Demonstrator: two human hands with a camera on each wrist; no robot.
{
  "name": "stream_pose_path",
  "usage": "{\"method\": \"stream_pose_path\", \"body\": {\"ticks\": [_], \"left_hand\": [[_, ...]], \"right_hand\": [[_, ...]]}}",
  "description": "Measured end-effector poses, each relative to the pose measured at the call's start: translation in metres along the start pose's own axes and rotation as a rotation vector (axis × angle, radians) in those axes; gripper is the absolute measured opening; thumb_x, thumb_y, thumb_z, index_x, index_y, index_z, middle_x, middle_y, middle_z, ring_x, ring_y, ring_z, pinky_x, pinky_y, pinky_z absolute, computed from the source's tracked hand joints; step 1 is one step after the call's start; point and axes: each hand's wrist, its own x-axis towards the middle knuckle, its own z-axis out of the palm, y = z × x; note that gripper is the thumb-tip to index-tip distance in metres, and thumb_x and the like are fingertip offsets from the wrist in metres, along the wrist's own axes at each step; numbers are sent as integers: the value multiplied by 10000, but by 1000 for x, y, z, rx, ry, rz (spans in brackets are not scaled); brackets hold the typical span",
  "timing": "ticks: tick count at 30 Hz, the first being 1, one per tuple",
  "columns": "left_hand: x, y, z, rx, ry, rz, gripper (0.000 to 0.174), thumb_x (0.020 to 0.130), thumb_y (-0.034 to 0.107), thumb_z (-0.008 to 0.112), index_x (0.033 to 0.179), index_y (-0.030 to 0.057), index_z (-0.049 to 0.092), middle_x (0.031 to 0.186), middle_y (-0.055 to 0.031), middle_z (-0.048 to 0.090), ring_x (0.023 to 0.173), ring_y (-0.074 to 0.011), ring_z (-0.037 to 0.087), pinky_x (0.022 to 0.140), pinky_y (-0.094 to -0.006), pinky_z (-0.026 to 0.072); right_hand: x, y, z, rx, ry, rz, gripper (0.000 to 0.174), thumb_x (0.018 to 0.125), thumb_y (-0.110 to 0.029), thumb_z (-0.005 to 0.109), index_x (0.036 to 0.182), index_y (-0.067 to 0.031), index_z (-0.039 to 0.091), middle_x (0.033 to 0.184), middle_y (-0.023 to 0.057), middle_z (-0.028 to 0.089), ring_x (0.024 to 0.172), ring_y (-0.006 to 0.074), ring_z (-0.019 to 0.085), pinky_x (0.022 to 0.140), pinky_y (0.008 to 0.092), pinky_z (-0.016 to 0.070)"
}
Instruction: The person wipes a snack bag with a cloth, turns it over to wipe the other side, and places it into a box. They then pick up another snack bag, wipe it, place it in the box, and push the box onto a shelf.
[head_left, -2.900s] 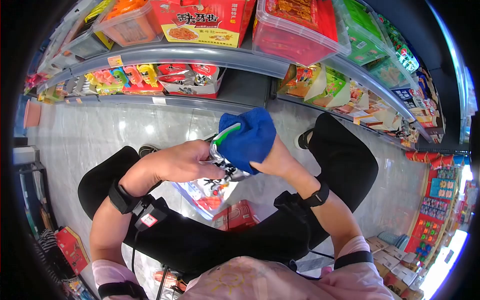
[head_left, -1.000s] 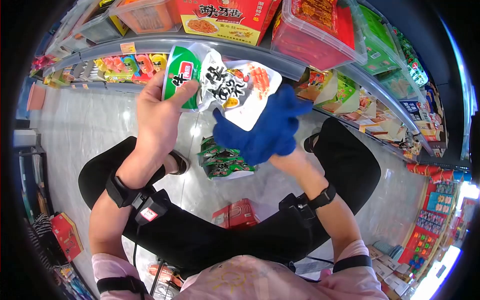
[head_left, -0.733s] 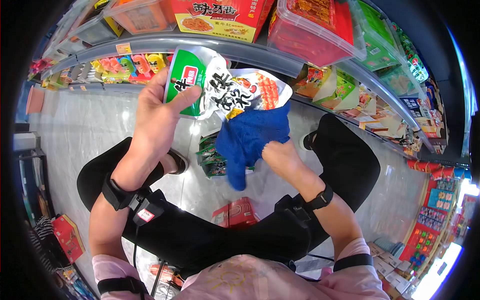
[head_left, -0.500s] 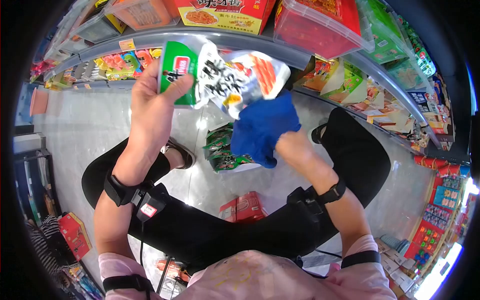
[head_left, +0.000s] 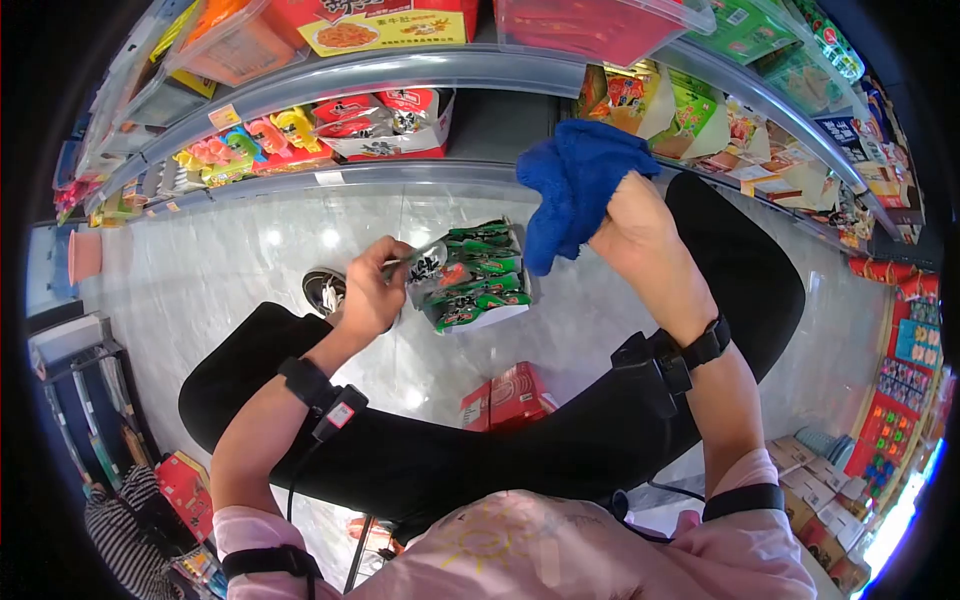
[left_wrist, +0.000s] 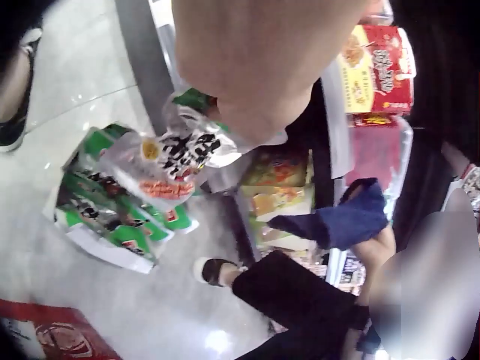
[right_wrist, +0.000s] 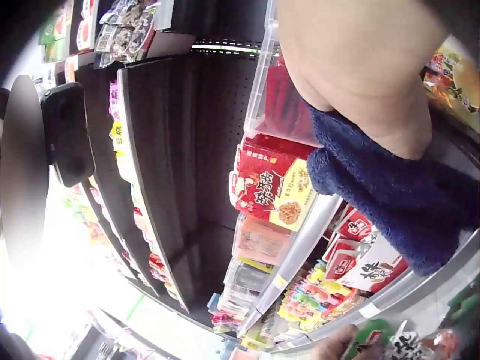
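Observation:
My left hand (head_left: 375,289) pinches a silver and green snack packet (head_left: 428,264) by its green end, low over the floor. In the left wrist view that packet (left_wrist: 169,161) hangs over the near side of a white box (left_wrist: 97,247) of green packets. The box of green packets (head_left: 485,275) stands on the floor in front of the legs. My right hand (head_left: 640,235) grips a blue cloth (head_left: 580,185) up by the lower shelf, right of the box; in the right wrist view the cloth (right_wrist: 390,191) hangs down from the hand.
Shelves (head_left: 480,70) curve across the front, with a carton of red packets (head_left: 385,125) on the lower one. A red box (head_left: 507,396) lies on the floor between the legs. A shoe (head_left: 325,292) is left of my left hand.
The cloth has come away from the packet and moved up and right with my right hand. My left hand has lowered the packet toward the box of green packets.

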Motion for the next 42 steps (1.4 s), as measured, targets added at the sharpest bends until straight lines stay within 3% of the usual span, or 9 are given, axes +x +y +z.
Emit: {"method": "stream_pose_path", "body": {"ticks": [2, 3, 7, 16, 21, 30, 37, 40, 42], "left_hand": [[-5, -17, 12, -1, 0, 174, 84, 701, -99, 477, 753, -34, 469, 785, -116, 563, 719, -147, 556, 614, -249, 430], [-7, -21, 16, 13, -55, 197, 179, 671, -140, 452, 806, -24, 466, 881, -137, 555, 785, -237, 573, 667, -273, 439], [-21, -28, 38, 50, -90, 242, 326, 608, -167, 427, 894, -14, 450, 890, -186, 519, 828, -350, 520, 712, -310, 421], [-33, -60, 62, 68, -198, 43, 391, 648, -150, 378, 1006, -4, 440, 895, -227, 519, 882, -370, 508, 761, -372, 410], [-22, -79, 70, 267, -216, 234, 438, 688, -79, 447, 1114, 19, 433, 992, -216, 516, 906, -363, 510, 750, -365, 428], [-23, -77, 63, 361, -285, 155, 245, 694, 14, 532, 938, 0, 557, 800, -217, 559, 687, -346, 557, 627, -377, 453], [-12, -74, 61, 237, -333, 109, 250, 678, 36, 572, 926, 11, 561, 788, -193, 559, 687, -343, 548, 602, -370, 440], [-17, -43, 58, 388, -139, 344, 244, 647, 80, 630, 877, 24, 570, 781, -160, 547, 726, -328, 534, 623, -360, 432], [-25, -40, 56, 366, -402, 449, 261, 624, 183, 658, 807, 37, 544, 818, -124, 500, 797, -289, 501, 671, -355, 421]], "right_hand": [[0, 2, 1, 49, 63, 7, 121, 765, -100, 541, 875, -70, 501, 813, 47, 567, 694, 129, 559, 578, 271, 461], [2, 4, -2, 78, 35, -14, 120, 767, -110, 546, 872, -73, 500, 813, 46, 569, 703, 131, 563, 588, 275, 461], [0, 2, -1, 107, 48, 5, 116, 771, -130, 553, 863, -79, 504, 810, 47, 574, 717, 137, 569, 582, 279, 460], [6, 6, -1, 111, 94, 85, 84, 768, -118, 532, 840, -77, 516, 793, 50, 579, 692, 152, 570, 566, 293, 458], [12, 13, 0, 129, 98, 58, 65, 759, -93, 529, 816, -65, 516, 789, 56, 577, 694, 158, 570, 574, 289, 461], [4, 5, 10, 149, 22, 72, 59, 747, -64, 531, 801, -48, 516, 788, 71, 572, 712, 178, 573, 579, 299, 465], [10, 12, 12, 153, 112, 71, 71, 738, -38, 538, 806, -33, 520, 780, 85, 578, 700, 196, 584, 561, 296, 474], [7, 13, 11, 175, 128, 48, 76, 738, -42, 539, 809, -26, 519, 772, 97, 579, 695, 207, 588, 549, 295, 478], [6, 13, 14, 176, 123, 49, 53, 731, -68, 552, 774, -49, 529, 717, 63, 562, 623, 171, 561, 506, 281, 450]]}}
